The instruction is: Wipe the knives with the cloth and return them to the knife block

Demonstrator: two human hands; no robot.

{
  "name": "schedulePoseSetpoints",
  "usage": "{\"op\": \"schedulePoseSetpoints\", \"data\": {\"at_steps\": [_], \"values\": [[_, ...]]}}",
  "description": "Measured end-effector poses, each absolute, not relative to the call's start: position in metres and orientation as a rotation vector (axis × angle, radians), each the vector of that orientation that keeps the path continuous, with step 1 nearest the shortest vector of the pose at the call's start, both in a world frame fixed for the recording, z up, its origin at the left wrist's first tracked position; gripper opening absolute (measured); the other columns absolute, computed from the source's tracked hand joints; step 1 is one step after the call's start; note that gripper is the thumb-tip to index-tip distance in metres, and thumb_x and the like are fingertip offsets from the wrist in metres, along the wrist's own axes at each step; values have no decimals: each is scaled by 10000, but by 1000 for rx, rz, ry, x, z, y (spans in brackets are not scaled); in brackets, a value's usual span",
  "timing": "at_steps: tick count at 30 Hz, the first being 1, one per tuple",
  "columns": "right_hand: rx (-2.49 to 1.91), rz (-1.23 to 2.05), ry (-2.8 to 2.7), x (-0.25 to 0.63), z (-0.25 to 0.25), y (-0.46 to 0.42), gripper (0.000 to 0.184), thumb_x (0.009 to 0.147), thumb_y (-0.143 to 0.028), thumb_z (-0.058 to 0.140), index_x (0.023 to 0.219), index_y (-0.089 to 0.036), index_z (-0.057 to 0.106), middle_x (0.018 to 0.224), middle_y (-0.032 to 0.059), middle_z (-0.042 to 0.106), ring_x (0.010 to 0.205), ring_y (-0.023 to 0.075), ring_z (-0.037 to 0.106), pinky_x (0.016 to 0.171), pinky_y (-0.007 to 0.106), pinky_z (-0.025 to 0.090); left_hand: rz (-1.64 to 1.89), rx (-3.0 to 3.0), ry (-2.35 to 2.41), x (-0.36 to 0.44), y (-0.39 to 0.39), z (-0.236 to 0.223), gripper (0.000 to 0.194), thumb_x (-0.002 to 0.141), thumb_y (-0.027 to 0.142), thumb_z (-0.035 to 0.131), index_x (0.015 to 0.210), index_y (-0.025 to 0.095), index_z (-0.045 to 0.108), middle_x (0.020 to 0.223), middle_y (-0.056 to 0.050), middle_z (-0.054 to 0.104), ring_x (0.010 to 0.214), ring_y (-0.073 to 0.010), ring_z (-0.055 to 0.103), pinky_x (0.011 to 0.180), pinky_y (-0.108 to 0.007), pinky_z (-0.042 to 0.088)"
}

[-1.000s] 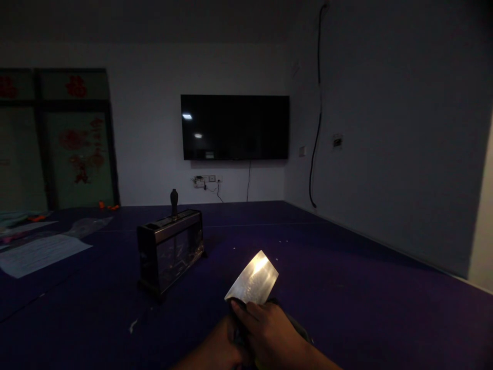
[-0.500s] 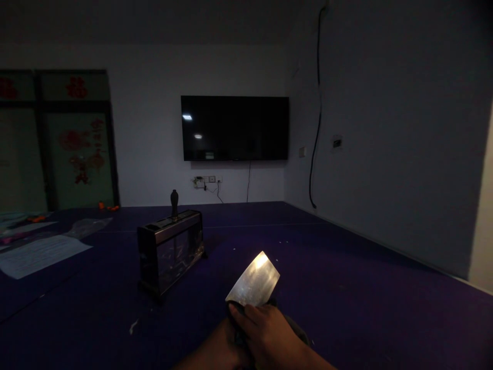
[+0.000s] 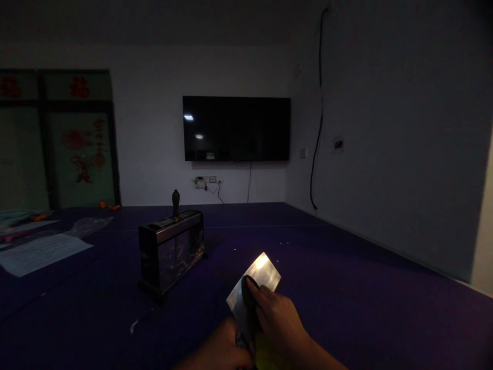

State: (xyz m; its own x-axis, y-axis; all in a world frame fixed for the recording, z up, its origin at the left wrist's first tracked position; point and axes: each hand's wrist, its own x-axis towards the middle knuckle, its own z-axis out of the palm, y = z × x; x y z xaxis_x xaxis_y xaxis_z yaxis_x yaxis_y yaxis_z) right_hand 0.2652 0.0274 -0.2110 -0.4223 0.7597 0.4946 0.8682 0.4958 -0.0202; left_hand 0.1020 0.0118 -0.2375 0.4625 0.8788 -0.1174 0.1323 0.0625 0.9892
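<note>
A broad shiny cleaver point(image 3: 266, 269) is held blade-up over the dark purple surface point(image 3: 346, 298) at the bottom centre. My left hand point(image 3: 217, 352) is closed low at the cleaver's handle end, which is mostly hidden. My right hand point(image 3: 275, 321) presses a dark cloth point(image 3: 245, 294) against the flat of the blade, fingers curled over the cloth. A yellowish patch of the cloth or a sponge point(image 3: 262, 355) shows under my right wrist.
A dark knife block with a clear front point(image 3: 171, 252) stands left of the hands, one black handle point(image 3: 175, 198) sticking up from it. Papers and plastic point(image 3: 38, 252) lie at far left. A wall television point(image 3: 236, 128) and a grey wall point(image 3: 385, 154) bound the room.
My right hand has slid the cloth up the blade, from its lower edge to about the middle, covering more of the metal. The cleaver and left hand stay nearly in place.
</note>
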Motion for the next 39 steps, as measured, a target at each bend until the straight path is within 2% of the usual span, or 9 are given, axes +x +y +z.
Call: {"op": "schedulePoseSetpoints", "data": {"at_steps": [7, 13, 19, 23, 28, 31, 36, 39], "values": [[-1258, -345, -2291, 266, -218, 30, 564, 770, -79, 368, 1330, -138, 397, 890, 95, 669, 644, 177, 623, 567, 250, 466, 751, 1446, 903, 103, 12, -242, 345, 482, 60, 650, 813, 139, 590, 663, 14, 588, 602, -127, 550, 515, -189, 385], [-1200, -372, -2365, 265, -218, 29, 588, 758, -75, 393, 1343, -131, 364, 913, 98, 650, 669, 178, 607, 592, 257, 461, 784, 1536, 892, 106, 11, -235, 259, 482, 78, 676, 716, 148, 589, 675, 15, 588, 689, -152, 568, 629, -224, 443], [-1063, -482, -2510, 255, -220, 20, 610, 721, -90, 464, 1321, -88, 354, 918, 110, 651, 679, 188, 614, 560, 254, 433, 761, 1638, 830, 109, 11, -232, 93, 586, 147, 656, 625, 152, 572, 655, -2, 581, 706, -155, 560, 676, -248, 457], [-950, -570, -2532, 251, -222, 15, 613, 736, -66, 474, 1329, -111, 326, 928, 94, 652, 676, 185, 622, 553, 262, 412, 826, 1678, 896, 112, 12, -234, 166, 561, 94, 644, 706, 159, 597, 726, -16, 599, 799, -177, 566, 720, -249, 454], [-882, -580, -2525, 251, -218, 11, 549, 771, -72, 456, 1309, -86, 346, 907, 100, 651, 685, 175, 614, 556, 260, 405, 850, 1668, 964, 115, 14, -235, 162, 549, 85, 654, 674, 158, 581, 704, -15, 593, 793, -182, 564, 701, -244, 458], [-895, -580, -2523, 253, -216, 10, 544, 778, -87, 465, 1312, -99, 357, 936, 105, 645, 699, 186, 619, 572, 270, 418, 834, 1670, 931, 112, 10, -230, 235, 555, 91, 676, 765, 158, 597, 787, -24, 616, 841, -179, 568, 710, -245, 463], [-1010, -543, -2466, 255, -215, 13, 557, 766, -127, 490, 1312, -161, 388, 935, 91, 641, 697, 192, 626, 575, 265, 432, 742, 1674, 935, 111, 7, -223, 79, 696, 204, 636, 712, 146, 584, 730, -30, 612, 706, -143, 571, 597, -252, 466], [-1092, -530, -2421, 257, -214, 18, 558, 760, -101, 468, 1311, -152, 398, 921, 93, 641, 661, 173, 613, 569, 251, 434, 713, 1670, 909, 110, 7, -221, 86, 644, 170, 666, 652, 152, 582, 682, -5, 609, 726, -153, 579, 625, -245, 462]]}}
